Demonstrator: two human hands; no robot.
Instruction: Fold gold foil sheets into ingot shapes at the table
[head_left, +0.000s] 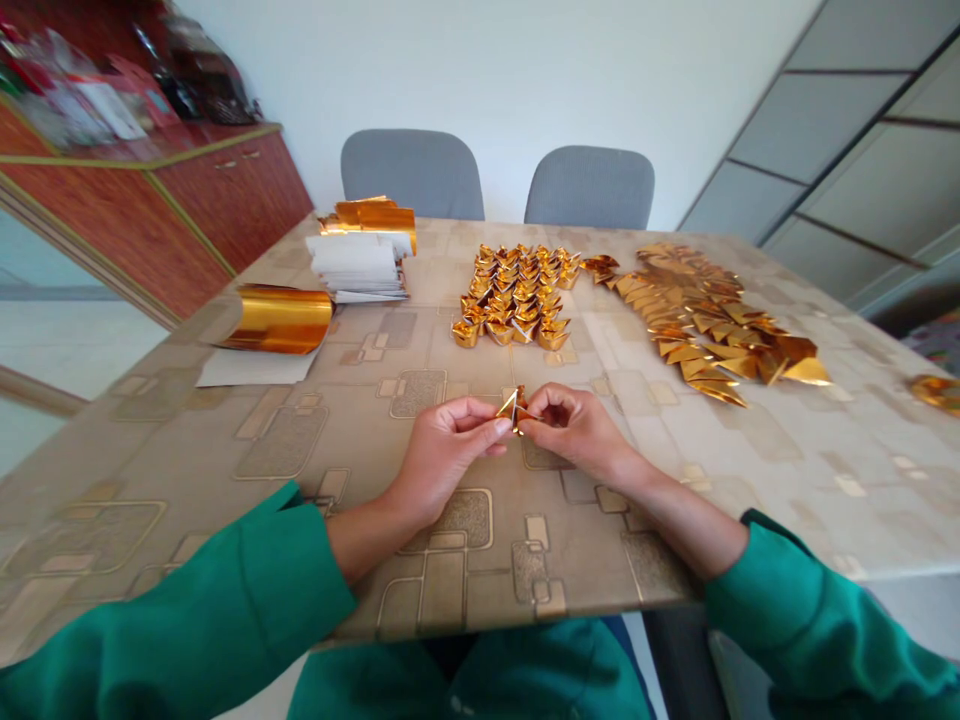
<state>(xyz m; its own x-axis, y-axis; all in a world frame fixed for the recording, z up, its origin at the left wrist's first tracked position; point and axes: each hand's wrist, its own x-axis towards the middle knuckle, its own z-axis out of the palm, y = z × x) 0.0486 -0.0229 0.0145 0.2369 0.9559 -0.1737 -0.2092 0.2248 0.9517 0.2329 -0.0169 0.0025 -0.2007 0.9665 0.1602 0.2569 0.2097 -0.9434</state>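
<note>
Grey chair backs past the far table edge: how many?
2. The left chair back is beyond the paper stack; the right chair back is beyond the folded gold pieces, slightly right. The table could hide anything lower.

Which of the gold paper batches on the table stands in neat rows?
The folded boats in the middle, cupped and lined up. The heap to their right overlaps loosely; the sheets to their left lie stacked or curled.
</note>
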